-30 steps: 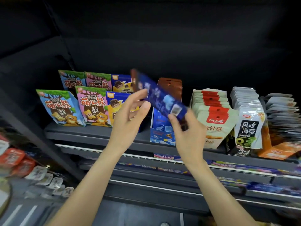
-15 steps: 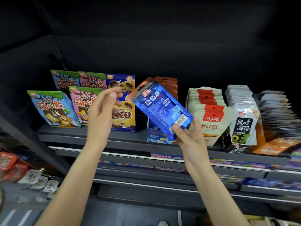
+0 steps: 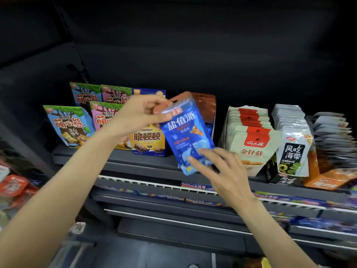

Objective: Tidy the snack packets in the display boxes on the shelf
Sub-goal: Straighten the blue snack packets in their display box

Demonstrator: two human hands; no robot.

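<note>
A blue snack packet (image 3: 185,130) with white characters hangs upright in front of the middle of the top shelf (image 3: 123,161). My left hand (image 3: 139,117) pinches its orange top edge. My right hand (image 3: 222,171) lies with straight fingers against the front of the packet's lower end. Behind the packet stands a row of brown packets (image 3: 204,107); the box below them is hidden.
Bear biscuit boxes (image 3: 67,126) and a yellow-and-blue box (image 3: 148,140) stand to the left. To the right are pale green packets with red tops (image 3: 251,140), white-and-black seaweed packets (image 3: 293,149) and an orange display box (image 3: 328,180). Lower shelves jut out below my wrists.
The packet has turned from tilted to nearly upright. My left hand, open before, has closed on its top edge. My right hand's grip on the bottom corner has loosened to flat fingers.
</note>
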